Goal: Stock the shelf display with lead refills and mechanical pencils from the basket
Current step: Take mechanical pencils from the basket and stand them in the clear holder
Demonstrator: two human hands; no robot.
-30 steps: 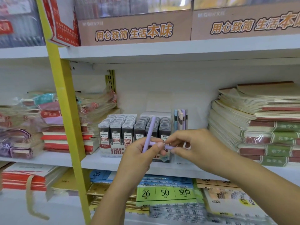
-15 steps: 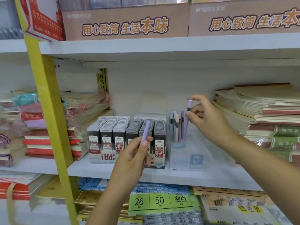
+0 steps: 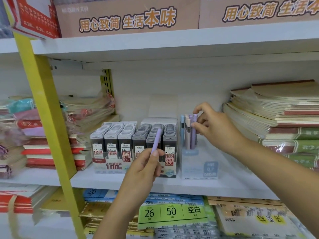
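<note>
On the middle shelf (image 3: pixel 120 181) stand two display boxes of lead refills (image 3: pixel 134 145), filled with dark cases. To their right is a clear pencil display stand (image 3: pixel 198 166) with several pastel mechanical pencils upright at its back. My right hand (image 3: pixel 212 126) pinches a purple mechanical pencil (image 3: pixel 194 133) that stands upright in the stand beside the others. My left hand (image 3: pixel 143 169) grips a second purple mechanical pencil (image 3: pixel 156 142), tilted up in front of the refill boxes. The basket is out of view.
Stacks of notebooks (image 3: pixel 279 118) fill the shelf on the right; wrapped booklets (image 3: pixel 82 118) lie left of the refills. A yellow upright post (image 3: pixel 46 118) stands at the left. Cardboard boxes (image 3: pixel 127 18) sit on the upper shelf, paper packs (image 3: pixel 172 213) below.
My right hand has carried its purple pencil from near my left hand up to the stand and lowered it in among the others. My left hand still holds its pencil.
</note>
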